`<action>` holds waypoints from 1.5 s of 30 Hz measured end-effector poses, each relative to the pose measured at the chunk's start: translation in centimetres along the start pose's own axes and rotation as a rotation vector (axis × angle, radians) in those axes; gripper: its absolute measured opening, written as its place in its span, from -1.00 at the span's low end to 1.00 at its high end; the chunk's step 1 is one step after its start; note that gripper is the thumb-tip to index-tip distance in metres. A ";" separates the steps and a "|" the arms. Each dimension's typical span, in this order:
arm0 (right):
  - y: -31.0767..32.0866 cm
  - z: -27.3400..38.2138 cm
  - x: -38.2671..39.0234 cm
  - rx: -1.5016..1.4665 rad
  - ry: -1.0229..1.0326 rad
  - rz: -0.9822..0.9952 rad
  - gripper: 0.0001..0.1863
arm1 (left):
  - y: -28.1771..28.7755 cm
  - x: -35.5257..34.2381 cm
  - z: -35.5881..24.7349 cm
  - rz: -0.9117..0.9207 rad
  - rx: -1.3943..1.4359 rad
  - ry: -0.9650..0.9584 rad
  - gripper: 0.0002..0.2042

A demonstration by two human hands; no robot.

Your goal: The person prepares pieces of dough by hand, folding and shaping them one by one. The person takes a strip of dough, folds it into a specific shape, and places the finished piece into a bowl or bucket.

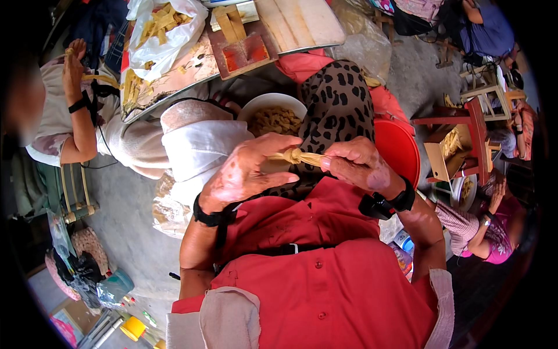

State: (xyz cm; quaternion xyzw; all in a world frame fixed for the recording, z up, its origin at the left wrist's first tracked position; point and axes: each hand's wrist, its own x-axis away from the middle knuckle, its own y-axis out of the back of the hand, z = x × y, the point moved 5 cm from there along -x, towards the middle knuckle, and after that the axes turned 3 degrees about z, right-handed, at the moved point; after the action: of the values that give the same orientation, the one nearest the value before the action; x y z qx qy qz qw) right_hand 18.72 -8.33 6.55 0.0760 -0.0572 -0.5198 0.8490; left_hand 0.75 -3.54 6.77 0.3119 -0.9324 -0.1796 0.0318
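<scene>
Above my lap, a pale yellow strip of tofu skin has a knot at its middle. My right hand pinches the strip's right end between thumb and fingers. Around the left end, the thumb and forefinger of my left hand are spread apart; whether its other fingers touch the strip is hidden. Just beyond my hands stands a white bowl holding many small knotted pieces.
A board table ahead carries a white plastic bag of yellow strips and a reddish-brown block. A red bucket stands right of my knee. At left, a co-worker's hand holds a strip. Wooden stools are at right.
</scene>
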 end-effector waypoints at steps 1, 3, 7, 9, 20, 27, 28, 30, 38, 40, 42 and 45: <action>-0.1 -0.1 -0.1 -0.033 -0.028 0.012 -0.85 | -0.5 -0.3 -0.3 -0.037 -0.050 -0.118 -0.61; 0.0 -0.1 -0.3 -0.003 -0.011 0.036 -0.85 | -1.1 -0.5 -0.1 0.011 -0.059 -0.070 -0.67; -0.1 -0.2 0.3 0.103 -0.078 0.103 -0.85 | -1.9 0.1 -1.0 0.056 -0.086 -0.120 -0.87; -1.0 -0.3 1.2 0.063 0.050 0.073 -0.88 | -1.3 1.1 -1.6 0.128 -0.047 -0.194 -0.93; 0.2 2.2 -7.6 0.186 0.322 -0.055 -0.88 | 6.6 1.1 1.3 -0.391 0.148 0.257 -0.84; 2.6 1.0 -13.9 0.217 0.352 -0.172 -0.90 | 11.0 -2.7 4.0 -0.538 0.068 0.229 -0.81; 2.8 0.5 -14.8 0.218 0.306 -0.171 -0.90 | 11.5 -3.2 4.5 -0.541 0.080 0.231 -0.81; 3.2 -0.3 -16.1 0.218 0.255 -0.166 -0.90 | 12.3 -4.0 5.5 -0.537 0.081 0.240 -0.81; 4.7 -2.3 -19.0 0.151 0.208 -0.155 -0.86 | 13.4 -5.8 8.0 -0.591 0.118 0.282 -0.79; 4.9 -2.4 -19.4 0.221 0.208 -0.155 -0.85 | 13.7 -6.1 8.4 -0.616 0.127 0.253 -0.78; 5.1 -3.0 -19.7 0.243 0.172 -0.161 -0.84 | 13.7 -6.4 8.9 -0.624 0.141 0.267 -0.78; 5.2 -3.3 -19.9 0.240 0.196 -0.174 -0.84 | 13.7 -6.7 9.7 -0.649 0.141 0.258 -0.79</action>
State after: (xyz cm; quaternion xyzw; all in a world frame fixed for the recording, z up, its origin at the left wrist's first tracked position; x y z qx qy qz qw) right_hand 14.80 11.96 3.88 0.2317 -0.0290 -0.5707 0.7873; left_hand -3.35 13.58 2.93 0.6136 -0.7830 -0.0746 0.0690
